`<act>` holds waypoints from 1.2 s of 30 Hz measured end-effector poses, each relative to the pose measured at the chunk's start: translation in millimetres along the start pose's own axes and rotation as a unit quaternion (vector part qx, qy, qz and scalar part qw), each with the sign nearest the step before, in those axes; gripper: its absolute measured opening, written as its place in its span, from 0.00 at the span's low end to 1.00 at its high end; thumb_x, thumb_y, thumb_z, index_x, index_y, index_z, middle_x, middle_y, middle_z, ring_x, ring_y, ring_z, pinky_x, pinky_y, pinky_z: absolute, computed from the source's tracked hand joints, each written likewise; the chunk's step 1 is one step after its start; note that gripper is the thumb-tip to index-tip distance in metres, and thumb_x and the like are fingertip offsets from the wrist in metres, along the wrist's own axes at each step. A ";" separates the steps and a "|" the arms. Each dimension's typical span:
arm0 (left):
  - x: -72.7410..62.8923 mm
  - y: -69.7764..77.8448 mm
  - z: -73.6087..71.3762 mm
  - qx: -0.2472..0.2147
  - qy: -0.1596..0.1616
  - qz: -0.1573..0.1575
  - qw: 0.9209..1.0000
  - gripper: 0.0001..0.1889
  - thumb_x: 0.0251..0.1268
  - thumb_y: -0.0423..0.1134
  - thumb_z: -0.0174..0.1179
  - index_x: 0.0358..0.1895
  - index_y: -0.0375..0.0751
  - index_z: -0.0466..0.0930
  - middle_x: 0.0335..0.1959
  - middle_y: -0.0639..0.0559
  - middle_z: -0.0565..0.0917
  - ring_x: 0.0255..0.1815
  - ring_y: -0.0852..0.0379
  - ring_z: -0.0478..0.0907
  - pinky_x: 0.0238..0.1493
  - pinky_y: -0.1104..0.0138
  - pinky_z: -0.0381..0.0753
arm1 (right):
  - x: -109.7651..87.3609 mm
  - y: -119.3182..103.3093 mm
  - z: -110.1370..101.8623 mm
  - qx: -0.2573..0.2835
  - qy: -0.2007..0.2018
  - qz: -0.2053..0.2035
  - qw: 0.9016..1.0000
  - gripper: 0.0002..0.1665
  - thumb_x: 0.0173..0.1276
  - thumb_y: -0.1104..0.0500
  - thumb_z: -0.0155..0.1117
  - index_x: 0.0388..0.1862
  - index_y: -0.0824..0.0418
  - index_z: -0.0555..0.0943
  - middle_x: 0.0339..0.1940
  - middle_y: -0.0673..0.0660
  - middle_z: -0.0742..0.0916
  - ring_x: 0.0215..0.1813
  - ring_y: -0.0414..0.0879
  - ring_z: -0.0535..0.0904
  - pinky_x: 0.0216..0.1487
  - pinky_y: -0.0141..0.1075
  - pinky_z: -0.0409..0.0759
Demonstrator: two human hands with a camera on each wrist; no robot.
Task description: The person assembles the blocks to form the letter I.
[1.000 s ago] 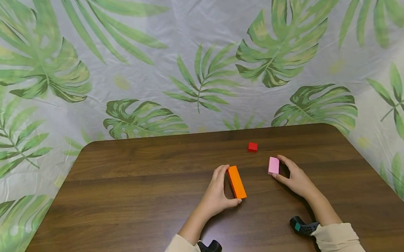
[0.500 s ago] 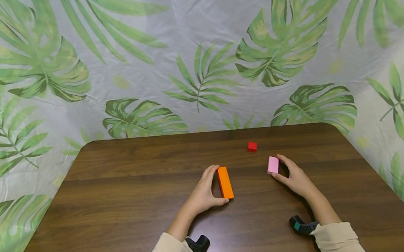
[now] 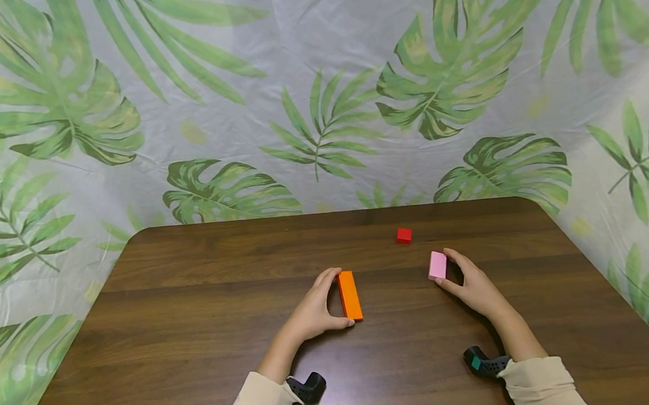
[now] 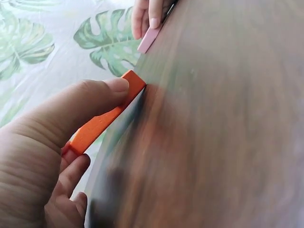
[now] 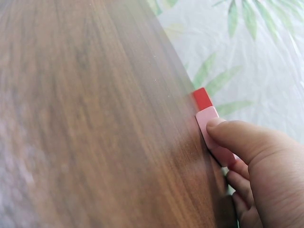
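Observation:
Near the middle of the table, my left hand (image 3: 312,310) pinches a long orange block (image 3: 350,296) by its two ends, thumb at the near end and fingers at the far one. The left wrist view shows the thumb pressed on the end of the orange block (image 4: 102,124). To the right, my right hand (image 3: 474,285) holds a shorter pink block (image 3: 437,265) between thumb and fingers. A small red block (image 3: 404,235) lies apart from both hands, farther back. In the right wrist view the red block (image 5: 203,98) shows just beyond the pink block (image 5: 209,124).
The brown wooden table (image 3: 171,336) has rounded far corners. Behind it hangs a pale cloth (image 3: 315,54) printed with green leaves. Black wrist devices sit at both cuffs, the left one (image 3: 308,389) and the right one (image 3: 484,362) close above the tabletop.
My left hand has moved leftward with the orange block, widening the gap to the pink block. The orange block has turned slightly more upright in view. My right hand and the red block stay put.

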State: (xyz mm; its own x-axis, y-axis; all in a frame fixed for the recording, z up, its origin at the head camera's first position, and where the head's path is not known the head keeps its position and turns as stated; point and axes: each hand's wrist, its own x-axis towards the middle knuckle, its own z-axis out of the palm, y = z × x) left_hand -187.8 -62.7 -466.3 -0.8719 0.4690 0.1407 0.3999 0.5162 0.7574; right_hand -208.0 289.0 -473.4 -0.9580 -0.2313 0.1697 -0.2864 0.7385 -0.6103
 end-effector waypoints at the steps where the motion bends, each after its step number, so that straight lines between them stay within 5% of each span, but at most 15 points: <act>1: -0.5 -0.6 -1.2 0.000 -0.003 -0.004 1.000 0.51 0.38 0.45 0.73 0.68 0.39 0.52 0.67 0.44 0.54 0.65 0.51 0.55 0.61 0.56 0.59 | 0.1 -0.2 -0.2 0.000 0.001 0.000 1.000 0.44 0.61 0.50 0.62 0.67 0.68 0.55 0.63 0.71 0.64 0.63 0.66 0.56 0.57 0.59 0.55; 23: -2.7 -10.7 -13.0 0.021 -0.037 -0.004 0.999 0.47 0.40 0.45 0.69 0.67 0.37 0.55 0.65 0.46 0.60 0.66 0.50 0.54 0.62 0.55 0.57 | -0.3 -2.5 -0.6 0.005 -0.003 0.002 1.000 0.43 0.61 0.51 0.62 0.67 0.69 0.55 0.64 0.71 0.63 0.64 0.66 0.55 0.57 0.60 0.55; 36: -3.0 -9.3 -15.7 0.038 -0.064 -0.007 0.997 0.48 0.44 0.46 0.67 0.69 0.39 0.51 0.68 0.47 0.55 0.68 0.47 0.48 0.63 0.53 0.53 | -0.7 -2.7 -0.5 0.005 0.001 0.005 1.000 0.43 0.60 0.50 0.62 0.67 0.68 0.55 0.63 0.71 0.64 0.63 0.66 0.56 0.57 0.60 0.55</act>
State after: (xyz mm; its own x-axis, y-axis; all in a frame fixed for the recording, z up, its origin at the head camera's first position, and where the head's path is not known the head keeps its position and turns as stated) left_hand -193.3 -80.1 -463.7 -0.8365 0.5461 0.0444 0.4123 0.5739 0.7076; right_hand -206.6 287.5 -471.5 -0.9607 -0.2232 0.1649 -0.2769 0.7346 -0.6194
